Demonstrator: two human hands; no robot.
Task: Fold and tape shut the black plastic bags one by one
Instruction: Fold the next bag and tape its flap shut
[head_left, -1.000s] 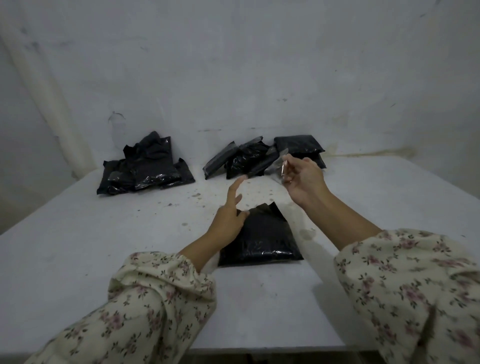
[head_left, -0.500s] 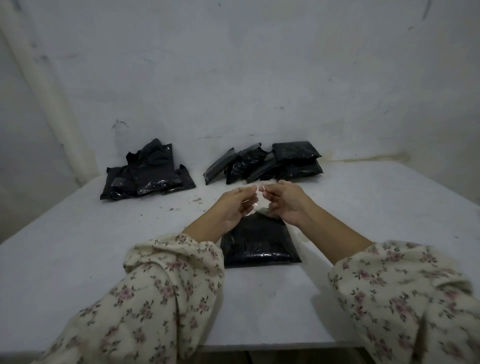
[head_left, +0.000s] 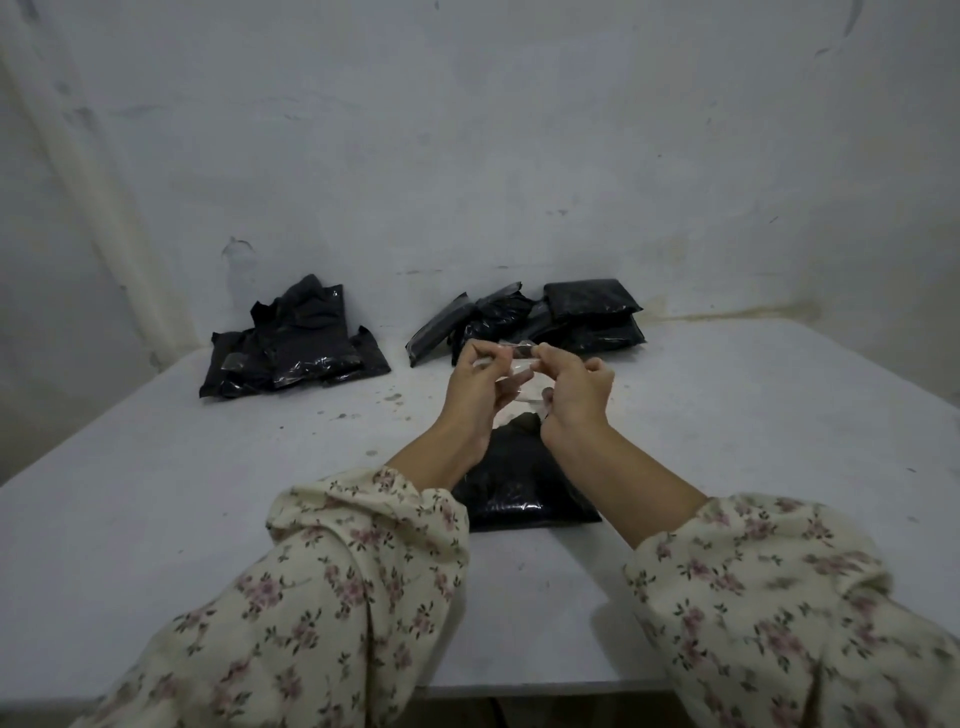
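A folded black plastic bag (head_left: 519, 483) lies on the white table (head_left: 208, 493) in front of me, partly hidden by my wrists. Above its far end my left hand (head_left: 475, 395) and my right hand (head_left: 574, 397) are raised close together. Both pinch a short strip of clear tape (head_left: 517, 356) stretched between their fingertips. The tape hangs in the air, apart from the bag.
A loose heap of black bags (head_left: 293, 343) lies at the back left near the wall. A second pile of flatter black bags (head_left: 545, 322) sits at the back centre. Dark specks dot the table between them. The table's front edge runs just below my sleeves.
My left hand rose off the bag and met my right hand. The right hand came down and inward, and both now hold the tape strip between them.
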